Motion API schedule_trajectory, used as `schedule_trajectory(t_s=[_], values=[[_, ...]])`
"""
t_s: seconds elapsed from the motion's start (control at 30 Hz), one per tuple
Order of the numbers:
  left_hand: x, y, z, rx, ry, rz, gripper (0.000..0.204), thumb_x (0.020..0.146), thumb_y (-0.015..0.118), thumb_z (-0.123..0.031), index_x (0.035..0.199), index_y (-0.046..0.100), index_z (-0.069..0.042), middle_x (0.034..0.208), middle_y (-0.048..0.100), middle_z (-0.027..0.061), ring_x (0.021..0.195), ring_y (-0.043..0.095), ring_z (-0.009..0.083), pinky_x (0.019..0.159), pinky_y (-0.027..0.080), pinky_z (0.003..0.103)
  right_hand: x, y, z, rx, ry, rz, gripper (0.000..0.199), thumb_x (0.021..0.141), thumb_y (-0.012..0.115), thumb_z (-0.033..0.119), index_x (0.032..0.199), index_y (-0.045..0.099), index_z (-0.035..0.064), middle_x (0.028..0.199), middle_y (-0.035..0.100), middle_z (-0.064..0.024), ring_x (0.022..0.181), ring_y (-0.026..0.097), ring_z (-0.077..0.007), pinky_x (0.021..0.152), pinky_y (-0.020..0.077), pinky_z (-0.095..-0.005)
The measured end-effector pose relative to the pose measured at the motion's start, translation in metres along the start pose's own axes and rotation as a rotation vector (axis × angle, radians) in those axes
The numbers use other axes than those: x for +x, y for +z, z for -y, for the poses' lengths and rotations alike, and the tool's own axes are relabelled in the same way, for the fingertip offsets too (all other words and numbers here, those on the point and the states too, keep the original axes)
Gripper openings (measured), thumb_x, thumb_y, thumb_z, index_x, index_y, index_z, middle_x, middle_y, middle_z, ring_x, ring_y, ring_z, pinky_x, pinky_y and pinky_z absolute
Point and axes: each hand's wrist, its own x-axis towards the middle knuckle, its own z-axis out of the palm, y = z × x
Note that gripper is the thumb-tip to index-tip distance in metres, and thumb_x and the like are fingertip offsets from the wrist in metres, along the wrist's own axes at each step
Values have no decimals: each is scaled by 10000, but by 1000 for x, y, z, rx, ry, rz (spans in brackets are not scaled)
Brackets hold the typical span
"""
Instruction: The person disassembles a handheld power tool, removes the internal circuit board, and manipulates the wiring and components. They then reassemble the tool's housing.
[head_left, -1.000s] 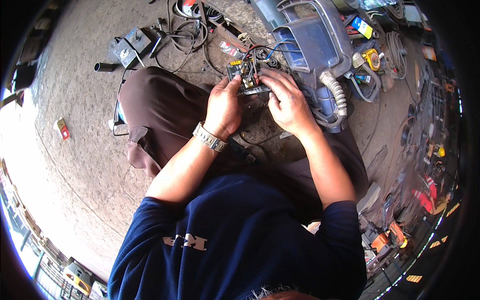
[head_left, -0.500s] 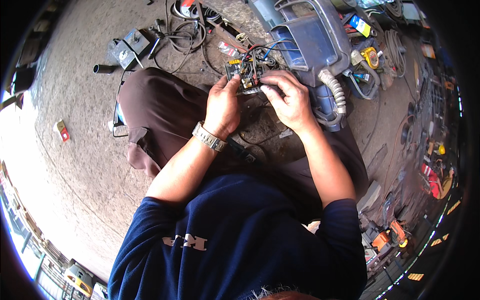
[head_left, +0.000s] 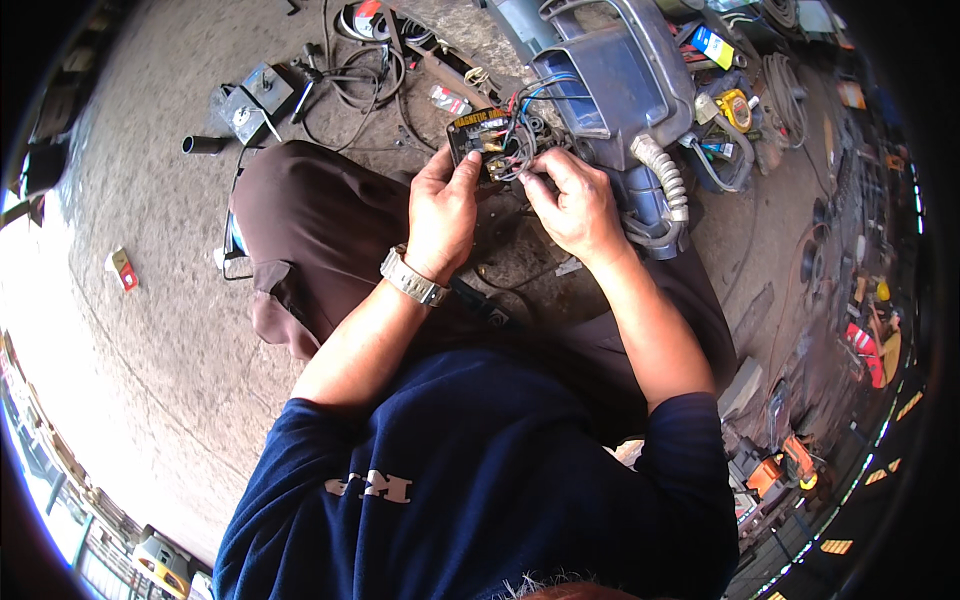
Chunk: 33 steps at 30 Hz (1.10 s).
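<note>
A black control panel with yellow lettering, its wired back side full of terminals, is tilted up between my hands. My left hand grips its near left edge, thumb pressed on the face. Beside the panel's right edge, my right hand has thumb and forefinger pinched at the wires; the fingertips partly cover what they hold. Blue, red and black leads run from the panel into an open blue-grey machine housing with a handle. A ribbed grey conduit curves down the housing's right side.
Cables lie beyond the panel on the concrete floor. Left of them are a metal box with a knob and a black tube. A yellow tape measure and a coiled cable lie right of the housing.
The panel has tilted, so more of its lettered edge shows. My right hand has drawn its fingers in from lying extended over the panel to a pinch at the wires.
</note>
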Motion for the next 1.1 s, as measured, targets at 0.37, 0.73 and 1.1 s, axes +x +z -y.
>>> schedule_trajectory(t_s=[0.37,0.73,1.1], values=[[10,-16,-14,-155,-28,-176,236,1054,553,-179,1183,646,-4,1071,700,66,915,677,160,786,560,313,4,0,-7,35,179,-105,142,966,662,92,1077,694,10,1001,735,-168,922,736,-323,803,577,-379],[5,-10,-15,137,55,-164,377,1058,618,-229,1297,618,63,1098,721,65,980,635,111,903,494,263,9,37,-34,455,265,-197,430,939,721,145,1344,634,29,1105,750,-192,1028,746,-282,843,582,-370],[6,-19,-6,274,266,-213,337,1090,558,-173,1332,609,54,1092,726,57,933,647,88,832,521,244,18,-5,-10,-50,38,-42,162,848,785,111,966,713,26,904,693,-152,831,709,-324,736,550,-405]])
